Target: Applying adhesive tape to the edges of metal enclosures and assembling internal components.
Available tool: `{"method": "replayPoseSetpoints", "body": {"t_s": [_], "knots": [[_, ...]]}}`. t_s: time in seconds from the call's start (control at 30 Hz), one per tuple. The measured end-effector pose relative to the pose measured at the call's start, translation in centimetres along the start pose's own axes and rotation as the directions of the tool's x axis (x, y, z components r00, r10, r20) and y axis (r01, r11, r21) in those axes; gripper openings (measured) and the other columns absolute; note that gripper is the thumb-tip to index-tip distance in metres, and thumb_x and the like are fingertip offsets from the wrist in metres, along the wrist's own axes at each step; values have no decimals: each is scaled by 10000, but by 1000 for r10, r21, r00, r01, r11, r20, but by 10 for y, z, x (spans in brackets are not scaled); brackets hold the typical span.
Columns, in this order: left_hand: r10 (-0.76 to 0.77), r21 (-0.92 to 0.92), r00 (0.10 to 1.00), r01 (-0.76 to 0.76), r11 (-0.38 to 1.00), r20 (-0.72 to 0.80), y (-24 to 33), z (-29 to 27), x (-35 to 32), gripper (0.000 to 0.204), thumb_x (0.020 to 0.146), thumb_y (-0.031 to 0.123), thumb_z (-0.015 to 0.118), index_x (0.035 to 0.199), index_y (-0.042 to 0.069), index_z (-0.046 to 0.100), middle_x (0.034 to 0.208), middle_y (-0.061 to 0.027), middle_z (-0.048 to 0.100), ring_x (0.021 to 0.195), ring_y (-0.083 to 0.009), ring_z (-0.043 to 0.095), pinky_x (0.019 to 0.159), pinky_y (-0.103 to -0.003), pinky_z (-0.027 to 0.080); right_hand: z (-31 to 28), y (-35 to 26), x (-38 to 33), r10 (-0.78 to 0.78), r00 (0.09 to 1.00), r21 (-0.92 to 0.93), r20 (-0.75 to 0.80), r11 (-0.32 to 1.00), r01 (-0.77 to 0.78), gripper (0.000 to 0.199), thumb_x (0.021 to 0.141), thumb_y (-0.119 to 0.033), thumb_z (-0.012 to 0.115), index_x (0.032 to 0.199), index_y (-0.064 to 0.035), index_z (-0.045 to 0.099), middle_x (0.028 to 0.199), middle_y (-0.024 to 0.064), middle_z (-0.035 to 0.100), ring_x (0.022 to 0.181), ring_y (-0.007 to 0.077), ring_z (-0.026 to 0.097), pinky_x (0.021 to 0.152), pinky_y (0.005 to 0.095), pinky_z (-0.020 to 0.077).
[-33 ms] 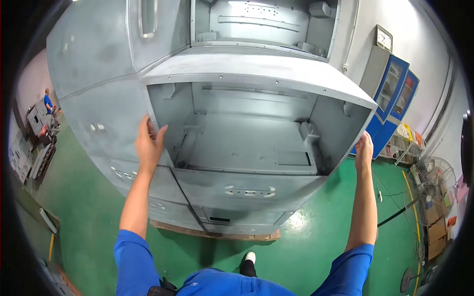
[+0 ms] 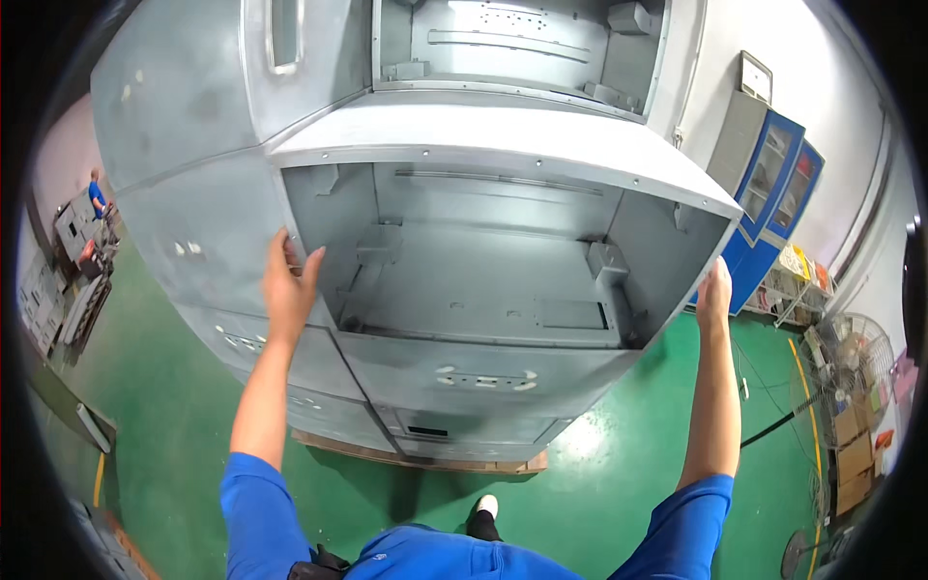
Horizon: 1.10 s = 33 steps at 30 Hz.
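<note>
Standing before a tall grey sheet-metal cabinet (image 2: 454, 126), the person reaches both bare arms up to its open middle compartment (image 2: 483, 271). The left hand (image 2: 288, 280) lies against the left front edge of that compartment, palm on the outer metal, with the fingers (image 2: 311, 261) curled around the edge into the opening, so they grip the cabinet's wall. The right hand (image 2: 715, 290) rests flat against the right outer edge of the same compartment, just under the corner of the overhanging shelf panel (image 2: 503, 135); its fingers are stretched upward along the metal, and I cannot tell whether any of them hook around the edge.

The cabinet stands on the green painted floor (image 2: 619, 474), its base resting on a low wooden pallet (image 2: 416, 454). Inside the compartment, small grey brackets (image 2: 604, 259) sit against the back and side walls. A second open compartment (image 2: 522, 43) shows above the shelf panel, and a closed door with a metal handle (image 2: 283, 39) is at the upper left.

Blue glass-fronted cupboards (image 2: 778, 184) stand along the white wall to the right. A floor fan (image 2: 851, 353) stands near the right edge. Another person in blue (image 2: 97, 193) works far off at the left. The wearer's black shoe (image 2: 483, 517) shows at the floor's near edge.
</note>
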<state>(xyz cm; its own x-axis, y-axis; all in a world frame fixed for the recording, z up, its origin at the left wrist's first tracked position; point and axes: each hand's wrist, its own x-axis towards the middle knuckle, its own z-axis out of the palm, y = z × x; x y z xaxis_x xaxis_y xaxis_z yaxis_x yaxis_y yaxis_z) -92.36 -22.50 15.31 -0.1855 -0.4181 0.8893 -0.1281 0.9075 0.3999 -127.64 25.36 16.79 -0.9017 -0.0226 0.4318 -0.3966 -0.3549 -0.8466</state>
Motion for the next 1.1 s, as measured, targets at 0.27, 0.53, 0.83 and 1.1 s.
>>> {"method": "replayPoseSetpoints", "body": {"t_s": [0.27,0.53,0.83,1.1], "knots": [[-146,249,989,136,959,21,16,0,9,328,761,107,592,1000,-14,402,633,-129,499,522,-243,493,508,-337,409,57,-26,83,83,927,258,366,948,-187,293,853,-230,446,1035,-12,516,902,78,572,778,153,549,671,231,452],[-190,266,975,153,952,118,14,-8,21,271,731,43,556,932,-19,385,580,-110,447,493,-209,451,477,-324,370,81,-35,114,232,835,283,498,867,-410,245,835,-216,481,966,-25,559,820,82,598,735,147,580,630,240,474],[-72,19,982,70,997,173,26,-30,-6,255,731,34,577,928,2,419,739,-72,510,625,-131,469,552,-242,375,67,-24,127,190,749,324,635,814,-481,240,830,-240,502,945,-41,570,830,72,601,746,147,574,657,252,470],[-506,-756,746,606,248,432,-96,-15,4,505,873,367,409,1209,-10,384,1209,-98,435,1086,-226,428,930,-343,325,12,93,91,85,990,232,-116,971,-57,308,819,-308,493,967,-43,548,896,95,589,815,183,562,700,294,472]]}}
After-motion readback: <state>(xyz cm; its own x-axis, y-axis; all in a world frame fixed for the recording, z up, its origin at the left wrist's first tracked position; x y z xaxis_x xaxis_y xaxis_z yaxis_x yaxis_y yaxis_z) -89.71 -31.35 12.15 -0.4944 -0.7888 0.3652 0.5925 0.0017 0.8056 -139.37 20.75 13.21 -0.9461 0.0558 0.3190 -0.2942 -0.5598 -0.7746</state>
